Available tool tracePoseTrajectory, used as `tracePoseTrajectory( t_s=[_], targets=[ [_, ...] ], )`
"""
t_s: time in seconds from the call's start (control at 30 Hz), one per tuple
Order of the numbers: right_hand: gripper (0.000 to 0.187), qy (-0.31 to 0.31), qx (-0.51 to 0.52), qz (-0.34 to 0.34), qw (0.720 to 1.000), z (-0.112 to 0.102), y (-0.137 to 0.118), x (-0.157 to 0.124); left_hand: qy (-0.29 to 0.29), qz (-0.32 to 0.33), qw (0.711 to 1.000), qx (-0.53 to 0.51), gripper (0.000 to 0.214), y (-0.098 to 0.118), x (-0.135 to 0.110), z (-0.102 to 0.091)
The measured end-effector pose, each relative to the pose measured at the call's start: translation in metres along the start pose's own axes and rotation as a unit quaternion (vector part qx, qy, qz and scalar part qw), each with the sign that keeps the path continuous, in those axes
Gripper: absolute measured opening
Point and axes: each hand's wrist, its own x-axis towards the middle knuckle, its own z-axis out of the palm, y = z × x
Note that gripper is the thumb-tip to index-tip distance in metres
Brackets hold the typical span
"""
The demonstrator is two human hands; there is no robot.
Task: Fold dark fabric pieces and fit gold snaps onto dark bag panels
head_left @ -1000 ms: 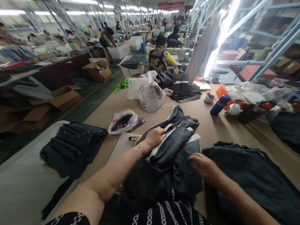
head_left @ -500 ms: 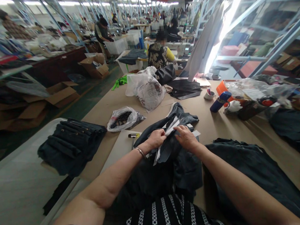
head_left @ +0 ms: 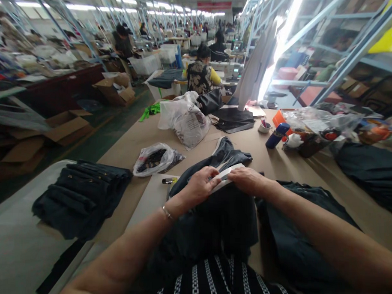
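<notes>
My left hand point(head_left: 200, 184) and my right hand point(head_left: 248, 180) meet over a dark fabric piece point(head_left: 224, 214) with a white lining edge point(head_left: 228, 173) on the brown table point(head_left: 138, 140). Both hands pinch that edge, fingers closed on the cloth. More dark fabric point(head_left: 230, 152) lies bunched just beyond my hands. A bracelet sits on my left wrist.
A folded stack of dark garments point(head_left: 78, 194) lies at the left. Two plastic bags point(head_left: 156, 159) point(head_left: 184, 117) sit further up the table, a small marker point(head_left: 169, 181) near my left hand. Another dark pile point(head_left: 295, 229) is at the right. A blue bottle point(head_left: 277, 135) and clutter stand right. A seated person point(head_left: 201, 74) works beyond.
My right hand came up from the lower cloth to join the left at the white-edged piece. The bunched fabric is now flattened and pulled toward me.
</notes>
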Motion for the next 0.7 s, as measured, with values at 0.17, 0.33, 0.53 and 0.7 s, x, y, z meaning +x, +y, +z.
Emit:
tracePoseTrajectory(
  t_s=[0.17, 0.33, 0.53, 0.7],
  targets=[
    [0.024, 0.111, 0.135, 0.212, 0.962, -0.039, 0.006, -0.033, 0.064, 0.049, 0.990, -0.117, 0.021, 0.026, -0.048, -0.021],
    [0.029, 0.216, 0.291, 0.299, 0.882, -0.036, -0.031, -0.058, -0.061, -0.157, 0.898, -0.407, 0.026, 0.011, -0.059, 0.025],
    [0.026, 0.189, 0.343, 0.297, 0.871, 0.023, -0.090, -0.066, -0.009, -0.239, 0.824, -0.513, 0.033, 0.004, -0.042, 0.063],
    [0.039, 0.199, 0.534, 0.293, 0.768, 0.044, -0.085, -0.074, -0.117, -0.229, 0.828, -0.498, 0.029, 0.020, -0.046, 0.069]
  ],
)
